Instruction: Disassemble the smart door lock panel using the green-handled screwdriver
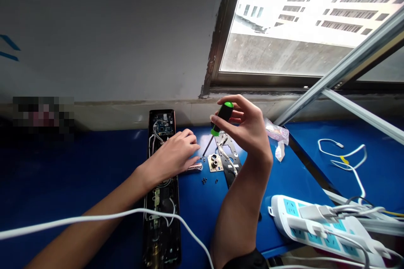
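Note:
My right hand grips a green and black screwdriver, its shaft slanting down to the left. The tip is at a few small dark screws on the blue table. My left hand reaches across a long black housing with a circuit board and wires inside. Its fingers are bent and apart, with nothing visible in them. Under the left thumb lies a shiny wrapped cylindrical part. A small square plate with a dark round centre sits near the screwdriver tip.
A black panel with white wires lies behind my right forearm. More screws are scattered nearby. A white power strip full of plugs stands at right. A white cable crosses the foreground. Metal bars slant in front of the window.

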The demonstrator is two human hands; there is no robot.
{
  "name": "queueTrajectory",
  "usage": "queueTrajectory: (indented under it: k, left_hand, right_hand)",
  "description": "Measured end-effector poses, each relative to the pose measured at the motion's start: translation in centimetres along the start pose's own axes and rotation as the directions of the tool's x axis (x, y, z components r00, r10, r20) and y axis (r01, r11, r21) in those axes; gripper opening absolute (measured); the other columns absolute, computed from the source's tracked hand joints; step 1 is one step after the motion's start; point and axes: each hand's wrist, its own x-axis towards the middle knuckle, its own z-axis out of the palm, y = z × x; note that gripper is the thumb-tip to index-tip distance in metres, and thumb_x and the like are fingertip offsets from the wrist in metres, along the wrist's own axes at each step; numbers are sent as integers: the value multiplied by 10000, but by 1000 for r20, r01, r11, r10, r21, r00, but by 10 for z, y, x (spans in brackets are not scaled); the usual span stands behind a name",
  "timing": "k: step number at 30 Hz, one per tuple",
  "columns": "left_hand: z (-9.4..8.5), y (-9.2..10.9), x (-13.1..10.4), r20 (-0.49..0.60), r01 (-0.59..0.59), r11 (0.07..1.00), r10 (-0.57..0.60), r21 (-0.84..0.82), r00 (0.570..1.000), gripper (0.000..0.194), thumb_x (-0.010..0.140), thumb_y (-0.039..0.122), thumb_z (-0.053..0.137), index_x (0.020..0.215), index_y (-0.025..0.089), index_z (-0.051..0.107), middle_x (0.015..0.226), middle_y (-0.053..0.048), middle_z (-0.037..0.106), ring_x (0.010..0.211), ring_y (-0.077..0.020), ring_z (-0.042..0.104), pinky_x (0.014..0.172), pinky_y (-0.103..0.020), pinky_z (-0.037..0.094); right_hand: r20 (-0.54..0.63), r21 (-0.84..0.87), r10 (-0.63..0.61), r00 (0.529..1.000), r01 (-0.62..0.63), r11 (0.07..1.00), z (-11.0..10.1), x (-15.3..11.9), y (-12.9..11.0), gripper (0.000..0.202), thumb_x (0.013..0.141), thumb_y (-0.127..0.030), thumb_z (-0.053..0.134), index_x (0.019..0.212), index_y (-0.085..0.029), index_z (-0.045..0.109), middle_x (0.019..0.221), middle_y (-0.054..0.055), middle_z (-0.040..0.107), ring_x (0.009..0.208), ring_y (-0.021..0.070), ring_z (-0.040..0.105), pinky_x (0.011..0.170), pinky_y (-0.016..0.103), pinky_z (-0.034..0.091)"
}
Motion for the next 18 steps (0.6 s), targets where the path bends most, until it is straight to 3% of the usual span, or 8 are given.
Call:
queueTrajectory:
  k: [6,12,18]
  left_hand:
    - [-12,-15,-38,-204,30,998,-43,-63,978,197,914,314,783,1058,180,773,1015,-93,703,1113,-293,580,915,-452,579]
    - [-10,-28,-59,-361,-18,996,-16,-90,932,116,981,238,693,989,153,770,950,-89,710,1043,-262,581,900,-439,571]
    - [-8,-31,-68,-424,-48,993,-2,-108,906,100,985,187,669,979,137,755,940,-91,706,1028,-254,584,878,-416,562]
  right_hand:
    - [-128,40,-89,988,95,995,17,-1,-34,273,880,-340,761,1107,-278,624,939,4,719,874,212,775,777,379,695]
    - [-181,37,-226,957,236,971,38,0,-39,283,907,-280,749,1155,-280,615,965,9,712,894,211,773,740,372,699]
    - [-180,110,-180,967,202,973,45,2,-48,315,841,-253,821,1105,-255,648,930,7,728,852,214,780,735,391,702]
